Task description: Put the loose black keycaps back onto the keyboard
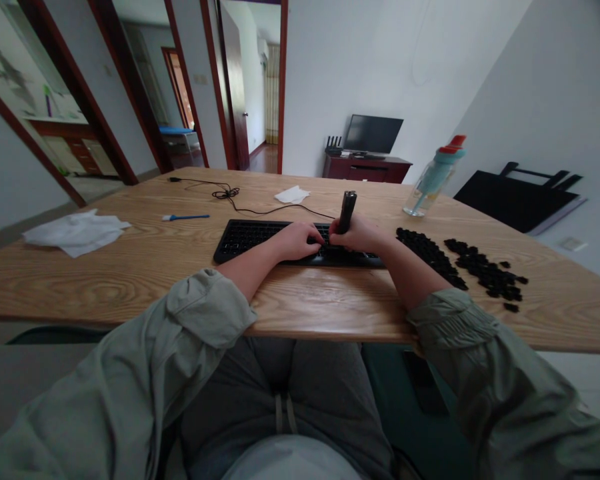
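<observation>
A black keyboard [250, 240] lies on the wooden table in front of me. My right hand [357, 235] is closed around an upright black screwdriver-like tool [348, 208], its lower end hidden by my fingers over the keyboard's right part. Just left of it, my left hand [300, 241] rests on the keyboard with curled fingers, thumb and forefinger close together near the tool's foot. Whatever those fingertips pinch is too small to make out. Right of the keyboard lie many small black keycaps [427, 253], some in neat rows, others in a loose pile [490, 267].
A clear bottle [433, 177] with a red lid stands at the right back. The keyboard's cable [225, 193] lies coiled behind it. A blue brush [187, 217], a crumpled white cloth [77, 232] and a white tissue [293, 195] lie on the table [170, 293].
</observation>
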{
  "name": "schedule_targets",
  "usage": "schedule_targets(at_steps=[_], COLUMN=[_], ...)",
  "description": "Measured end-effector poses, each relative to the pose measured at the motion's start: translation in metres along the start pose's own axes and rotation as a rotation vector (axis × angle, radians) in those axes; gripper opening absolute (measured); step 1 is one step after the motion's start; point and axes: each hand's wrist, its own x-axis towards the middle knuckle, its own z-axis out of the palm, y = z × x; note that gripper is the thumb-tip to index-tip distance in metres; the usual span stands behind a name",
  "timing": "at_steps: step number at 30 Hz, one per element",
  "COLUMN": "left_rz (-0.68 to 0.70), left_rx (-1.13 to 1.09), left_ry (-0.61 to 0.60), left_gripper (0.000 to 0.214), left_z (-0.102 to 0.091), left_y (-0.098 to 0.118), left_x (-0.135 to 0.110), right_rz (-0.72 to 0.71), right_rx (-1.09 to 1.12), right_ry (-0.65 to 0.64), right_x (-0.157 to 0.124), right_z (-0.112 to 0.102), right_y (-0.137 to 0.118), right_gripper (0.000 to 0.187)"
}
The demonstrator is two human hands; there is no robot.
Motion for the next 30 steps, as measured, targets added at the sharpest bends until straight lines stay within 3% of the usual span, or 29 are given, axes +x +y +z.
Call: schedule_targets(at_steps=[8, 14, 20, 25, 30], left_rz=[-0.006, 0.007, -0.016, -0.01, -0.122], left_rx=[0.004, 0.015, 0.011, 0.073, 0.165], left_ry=[-0.002, -0.007, -0.001, -0.004, 0.018], left_gripper=[0.024, 0.023, 0.023, 0.032, 0.037], left_z=[-0.001, 0.0, 0.001, 0.002, 0.009], left_y=[0.001, 0.0, 0.0, 0.009, 0.019], left_x=[0.0, 0.0, 0.0, 0.002, 0.007], right_rz=[-0.017, -0.087, -0.152, -0.159, -0.101], right_rx=[0.002, -0.102, -0.062, 0.038, 0.006], right_ry=[-0.012, 0.129, 0.173, 0.285, 0.342], right_x=[-0.002, -0.001, 0.003, 0.0, -0.001], right_z=[-0.001, 0.007, 0.014, 0.024, 0.031], right_y=[0.002, 0.001, 0.006, 0.011, 0.012], right_gripper=[0.008, 0.005, 0.009, 0.009, 0.013])
